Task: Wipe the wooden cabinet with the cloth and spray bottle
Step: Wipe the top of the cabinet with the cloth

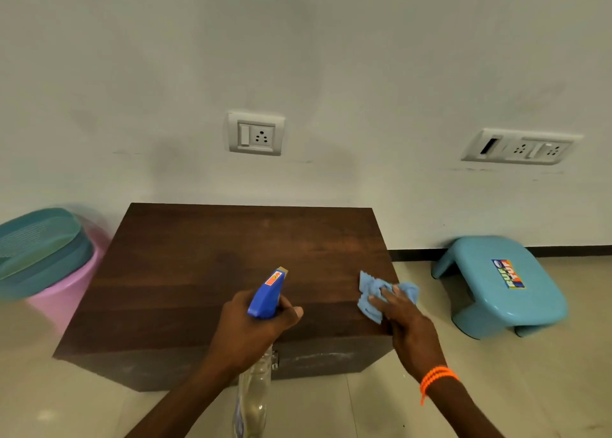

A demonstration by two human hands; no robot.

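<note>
Spray bottle [265, 296]: nearest of all, its clear body runs up from the bottom edge, long axis pointing away from the person, blue head at the top with the nozzle aimed across the cabinet toward the wall.
Left hand [253, 326]: wrapped closed round the bottle's neck just under the blue head, thumb out to the right; whether a finger sits on the trigger I cannot tell.
Right hand [402, 316]: fingers spread flat, pressing the cloth down rather than pinching it, an orange bead band at the wrist.
Cloth [381, 293]: light blue, crumpled, lying under and ahead of the right fingers at the cabinet top's near right corner.
Wooden cabinet [238, 265]: dark top stretches ahead of and to the left of both hands; most of the surface lies left of the cloth.
Key relation: nozzle sits left of the cloth and points at the middle of the top, so spray would likely land left of and beyond the cloth hand.
Likely next move: a sweep of the cloth leftward and away, the right hand being the nearer one to do it.
Watch: the cloth is close to the right edge and could slip off.
</note>
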